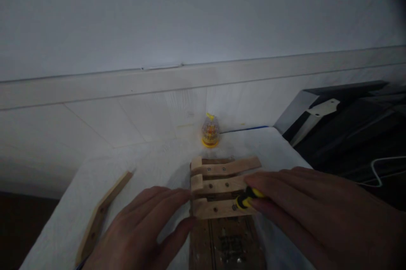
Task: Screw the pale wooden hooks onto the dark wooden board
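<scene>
My right hand [294,206] is closed around a yellow and black screwdriver [245,199]. The tool's tip end sits at a screw in the nearest light wooden strip [203,209]; whether it is seated in the screw head is hard to tell. My left hand [146,219] has its fingers stretched out, with fingertips and thumb touching the left end of that strip. Behind it lie a middle strip [218,185] and a far strip [233,166], each showing two dark screw heads. Beneath all of them is a brown, plastic-wrapped block [218,240] with dark printing.
A loose bent wooden strip [102,210] with two holes lies left on the white-covered table [152,164]. A clear-topped container with a yellow base [210,132] stands near the wall. At right are dark objects with a pale metal bracket [323,108] and a white cable [377,172].
</scene>
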Available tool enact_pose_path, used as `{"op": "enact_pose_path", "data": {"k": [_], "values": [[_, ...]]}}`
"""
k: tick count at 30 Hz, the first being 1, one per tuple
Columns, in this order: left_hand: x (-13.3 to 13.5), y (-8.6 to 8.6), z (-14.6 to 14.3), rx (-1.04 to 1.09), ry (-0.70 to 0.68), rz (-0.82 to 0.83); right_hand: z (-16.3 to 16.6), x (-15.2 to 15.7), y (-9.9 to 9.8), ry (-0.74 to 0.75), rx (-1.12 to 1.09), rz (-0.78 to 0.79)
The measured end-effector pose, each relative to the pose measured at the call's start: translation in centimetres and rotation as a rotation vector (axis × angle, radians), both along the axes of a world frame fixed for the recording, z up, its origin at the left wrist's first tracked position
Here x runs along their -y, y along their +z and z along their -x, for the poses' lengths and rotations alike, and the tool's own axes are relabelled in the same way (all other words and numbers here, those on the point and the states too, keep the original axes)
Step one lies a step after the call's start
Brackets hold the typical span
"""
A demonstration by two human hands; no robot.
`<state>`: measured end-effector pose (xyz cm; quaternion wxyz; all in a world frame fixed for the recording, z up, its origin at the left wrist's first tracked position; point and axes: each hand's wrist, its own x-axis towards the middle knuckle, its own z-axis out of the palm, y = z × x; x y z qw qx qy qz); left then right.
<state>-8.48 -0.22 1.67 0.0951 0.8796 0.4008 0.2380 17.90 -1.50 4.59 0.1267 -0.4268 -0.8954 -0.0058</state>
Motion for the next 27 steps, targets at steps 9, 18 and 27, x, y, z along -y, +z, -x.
{"op": "enact_pose_path", "data": {"k": [9, 18, 27], "values": [[3.0, 2.2, -6.5, 0.213, 0.137, 0.259, 0.7, -0.1, 1.3, -0.014, -0.069, 0.046], [1.9, 0.6, -10.3, 0.263, 0.180, 0.304, 0.9, 0.5, 1.6, -0.049, -0.003, 0.123], [2.0, -0.2, -10.2, 0.164, 0.222, 0.139, 1.1, 0.4, 1.1, -0.053, 0.030, 0.063]]}}
